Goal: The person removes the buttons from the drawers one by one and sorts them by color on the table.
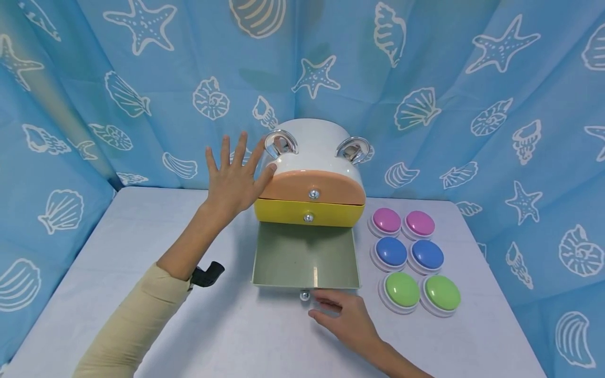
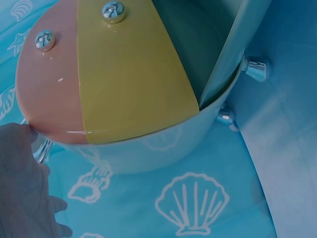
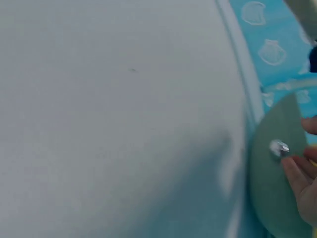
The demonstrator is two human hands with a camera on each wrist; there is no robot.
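Note:
A small rounded cabinet with a white top and two chrome ear-shaped loops stands at the back of the table. Its orange drawer and yellow drawer are closed, while the bottom green drawer is pulled out and looks bare inside. My left hand lies with spread fingers against the cabinet's upper left side, its thumb by the orange drawer's edge. Beside the green drawer's chrome knob, my right hand has loosely bent fingers. In the right wrist view a fingertip is at the knob, without gripping it.
To the cabinet's right stand several round push lights or buttons in pairs: pink, blue and green, on white bases. A blue curtain with shell and starfish prints hangs behind the white-covered table.

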